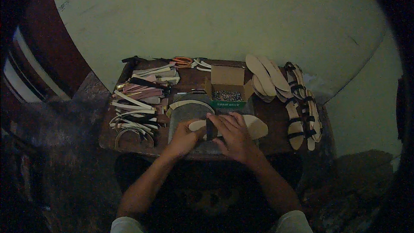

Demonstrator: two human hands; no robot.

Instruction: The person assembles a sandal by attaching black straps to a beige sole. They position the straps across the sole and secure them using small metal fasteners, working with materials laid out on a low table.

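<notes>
A pale beige sandal sole point(257, 127) lies crosswise between my hands, low over the front of the table. Around its middle runs a wide black strap point(211, 129). My left hand point(185, 139) is closed on the sole's left end, thumb toward the strap. From the other side, my right hand point(236, 137) bends over the sole, with fingertips at the top of the strap and the thumb near its lower part. The right palm hides part of the sole. Just beyond my left hand, a cream strap point(192, 102) curves over a grey work surface point(176, 123).
Piled strap pieces point(137, 99) cover the table's left side. An open box of small metal fasteners point(227, 96) stands behind my hands. Stacked beige soles point(267, 75) and black-strapped sandals point(296, 125) lie at right. Orange-handled scissors point(183, 62) are at the back, near the wall point(215, 17).
</notes>
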